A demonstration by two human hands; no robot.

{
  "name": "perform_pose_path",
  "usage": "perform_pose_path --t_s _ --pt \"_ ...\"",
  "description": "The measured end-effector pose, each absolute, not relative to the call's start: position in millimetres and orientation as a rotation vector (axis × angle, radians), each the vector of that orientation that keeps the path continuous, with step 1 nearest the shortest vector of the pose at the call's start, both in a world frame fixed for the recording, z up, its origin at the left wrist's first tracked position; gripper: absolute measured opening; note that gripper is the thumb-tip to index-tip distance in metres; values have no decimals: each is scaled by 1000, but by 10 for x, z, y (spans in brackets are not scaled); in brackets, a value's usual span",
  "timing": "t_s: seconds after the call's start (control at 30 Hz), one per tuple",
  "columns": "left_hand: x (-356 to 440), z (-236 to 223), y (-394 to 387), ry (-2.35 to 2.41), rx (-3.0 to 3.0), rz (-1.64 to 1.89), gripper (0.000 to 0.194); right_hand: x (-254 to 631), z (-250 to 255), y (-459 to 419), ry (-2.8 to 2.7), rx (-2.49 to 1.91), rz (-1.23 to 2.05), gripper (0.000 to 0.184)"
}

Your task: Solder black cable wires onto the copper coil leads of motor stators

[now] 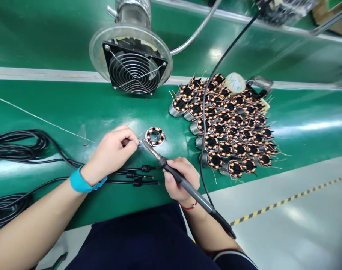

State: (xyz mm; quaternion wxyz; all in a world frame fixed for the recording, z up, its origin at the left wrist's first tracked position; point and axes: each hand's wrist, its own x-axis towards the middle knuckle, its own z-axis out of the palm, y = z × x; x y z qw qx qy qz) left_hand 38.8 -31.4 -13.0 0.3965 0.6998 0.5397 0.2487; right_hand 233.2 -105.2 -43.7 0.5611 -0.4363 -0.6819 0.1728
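Note:
My right hand (182, 178) is wrapped around the dark handle of a soldering iron (195, 193), whose metal tip points up and left. My left hand (114, 148), with a blue band at the wrist, pinches a wire end (139, 142) close to that tip. Whether tip and wire touch is too small to tell. Just beyond the tip stands a single motor stator (155, 136), a ring of copper windings with thin leads reaching toward my left fingers. Below my left hand lie several black cables (137, 182) with stripped ends.
Many wound stators (224, 127) stand packed together on the green bench (171, 101) at right. A fan with a wire guard (135, 73) hangs at the back. The iron's black cord (204, 123) crosses over the stators. Coiled black cables (21, 144) lie at left.

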Motion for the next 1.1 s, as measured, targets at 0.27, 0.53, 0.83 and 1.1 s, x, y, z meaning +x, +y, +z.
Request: perform_pose_path --t_s 0.27,0.53,0.83,1.1 --pt "377 -127 -320 1361 1779 619 15 2319 -430 -1065 -1630 -1041 371 23" --pt "390 -115 -319 1378 1800 602 15 2314 -408 -1068 -1689 -1055 319 23" --pt "376 -113 -320 1359 1829 606 14 2301 -393 -1067 -1657 -1057 350 23" --pt "394 -122 -319 1378 1860 611 14 2294 -391 -1058 -1662 -1066 339 22"
